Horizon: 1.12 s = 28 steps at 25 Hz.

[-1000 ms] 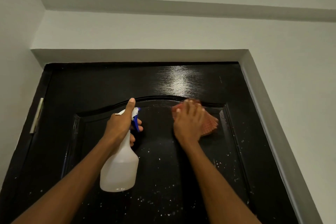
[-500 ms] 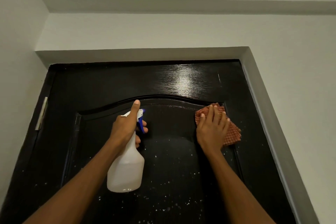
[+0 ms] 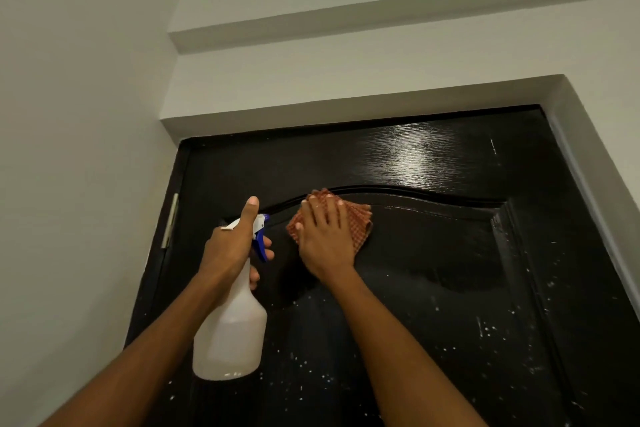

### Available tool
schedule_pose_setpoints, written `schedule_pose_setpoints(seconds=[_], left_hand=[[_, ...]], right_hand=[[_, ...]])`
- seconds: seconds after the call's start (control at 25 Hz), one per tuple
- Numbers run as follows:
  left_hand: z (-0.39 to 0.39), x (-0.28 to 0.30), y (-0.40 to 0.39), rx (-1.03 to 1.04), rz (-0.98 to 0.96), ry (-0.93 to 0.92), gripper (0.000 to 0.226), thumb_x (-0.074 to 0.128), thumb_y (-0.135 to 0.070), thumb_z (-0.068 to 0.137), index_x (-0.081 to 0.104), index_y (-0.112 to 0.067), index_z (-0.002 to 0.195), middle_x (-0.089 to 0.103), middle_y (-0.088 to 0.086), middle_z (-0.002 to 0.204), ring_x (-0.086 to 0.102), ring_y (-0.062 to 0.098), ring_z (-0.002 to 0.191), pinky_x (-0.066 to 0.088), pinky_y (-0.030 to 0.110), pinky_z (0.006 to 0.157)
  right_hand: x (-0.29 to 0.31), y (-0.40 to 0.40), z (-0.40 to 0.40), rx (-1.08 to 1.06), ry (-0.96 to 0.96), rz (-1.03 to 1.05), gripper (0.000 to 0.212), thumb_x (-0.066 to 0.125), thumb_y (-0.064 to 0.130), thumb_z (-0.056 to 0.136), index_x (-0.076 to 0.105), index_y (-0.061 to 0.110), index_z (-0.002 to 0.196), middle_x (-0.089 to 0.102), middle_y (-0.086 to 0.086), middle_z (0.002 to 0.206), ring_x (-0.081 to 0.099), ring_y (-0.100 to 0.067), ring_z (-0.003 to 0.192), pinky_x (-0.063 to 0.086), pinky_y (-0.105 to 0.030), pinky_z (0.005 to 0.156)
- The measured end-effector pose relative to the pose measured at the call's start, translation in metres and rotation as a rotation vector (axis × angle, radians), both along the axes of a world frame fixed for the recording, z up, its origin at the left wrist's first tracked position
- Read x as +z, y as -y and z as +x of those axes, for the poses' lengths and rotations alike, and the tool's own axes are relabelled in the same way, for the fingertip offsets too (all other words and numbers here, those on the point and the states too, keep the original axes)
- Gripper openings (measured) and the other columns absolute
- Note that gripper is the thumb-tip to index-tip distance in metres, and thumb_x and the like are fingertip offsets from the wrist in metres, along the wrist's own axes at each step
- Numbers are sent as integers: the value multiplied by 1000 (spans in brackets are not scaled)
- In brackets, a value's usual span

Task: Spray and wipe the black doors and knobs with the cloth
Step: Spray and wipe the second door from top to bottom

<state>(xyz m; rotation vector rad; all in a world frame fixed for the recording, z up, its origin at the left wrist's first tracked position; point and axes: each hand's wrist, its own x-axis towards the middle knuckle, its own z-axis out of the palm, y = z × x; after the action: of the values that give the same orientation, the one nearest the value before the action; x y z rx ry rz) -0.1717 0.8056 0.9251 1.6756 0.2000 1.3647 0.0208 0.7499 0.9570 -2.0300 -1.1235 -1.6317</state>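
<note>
A glossy black door [image 3: 433,253] with an arched raised panel fills the lower half of the view; white droplets speckle its lower part. My left hand [image 3: 230,246] grips the neck of a white spray bottle [image 3: 230,336] with a blue trigger, thumb up along the head. My right hand [image 3: 323,243] lies flat with straight fingers on a red checked cloth [image 3: 360,225], pressing it against the panel just under the arch, close beside the bottle. No knob is in view.
A metal hinge [image 3: 170,220] sits on the door's left edge. White walls [image 3: 86,149] enclose the recess on the left, above and on the right; a ceiling step runs overhead.
My right hand has slid the cloth leftward along the arch, from the panel's right corner to near the bottle. The view has swung so the door sits further right.
</note>
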Motion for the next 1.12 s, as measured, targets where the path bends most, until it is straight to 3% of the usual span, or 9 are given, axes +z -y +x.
schedule_pose_setpoints(seconds=[0.12, 0.2, 0.36, 0.6, 0.72, 0.96, 1.12], left_hand=[[-2, -5, -3, 1, -12, 18, 73, 36, -77, 89, 64, -12, 107, 74, 17, 91, 60, 21, 49, 49, 27, 44], [0, -7, 1, -18, -3, 16, 72, 35, -77, 89, 64, -14, 108, 75, 17, 90, 60, 20, 48, 49, 27, 44], [12, -13, 18, -62, 1, -1, 75, 33, -74, 92, 68, -8, 105, 75, 13, 87, 61, 16, 48, 48, 24, 41], [59, -22, 68, -218, -7, -103, 81, 33, -76, 91, 70, -5, 100, 75, 15, 89, 61, 22, 55, 48, 28, 48], [81, -22, 102, -297, 1, -135, 80, 33, -75, 91, 71, -5, 98, 76, 15, 89, 60, 22, 55, 48, 28, 47], [111, -23, 152, -408, 59, -147, 79, 37, -73, 92, 70, -1, 99, 75, 17, 89, 58, 16, 45, 47, 24, 39], [126, -9, 165, -421, 100, -125, 80, 38, -74, 90, 71, -1, 97, 76, 17, 86, 59, 15, 45, 47, 25, 40]], right_hand=[[16, -10, -10, 27, 57, -371, 59, 30, 47, 110, 17, 28, 165, 8, 1, 174, -4, -24, 160, 3, -54, 129], [22, 2, -5, 36, 23, -398, 59, 29, 50, 110, 14, 34, 164, 6, 6, 174, -8, -21, 159, 4, -53, 128], [13, 59, 27, -2, 45, -73, 61, 22, 53, 107, 21, 31, 164, 16, 5, 172, 2, -25, 160, -5, -45, 128], [-25, 184, 89, -112, 87, 209, 59, 28, 50, 107, 34, 26, 161, 33, 3, 167, 21, -27, 156, 3, -40, 128], [-46, 243, 111, -186, 52, 244, 60, 23, 52, 108, 27, 29, 163, 26, 5, 170, 15, -22, 159, 7, -41, 129], [-76, 312, 137, -283, -73, 406, 64, 11, 54, 107, 9, 29, 166, 7, 5, 174, 1, -22, 160, 0, -44, 130], [-26, 295, 137, -203, -218, 596, 69, 2, 55, 105, -4, 23, 166, -7, 0, 174, -9, -27, 160, -7, -48, 128]])
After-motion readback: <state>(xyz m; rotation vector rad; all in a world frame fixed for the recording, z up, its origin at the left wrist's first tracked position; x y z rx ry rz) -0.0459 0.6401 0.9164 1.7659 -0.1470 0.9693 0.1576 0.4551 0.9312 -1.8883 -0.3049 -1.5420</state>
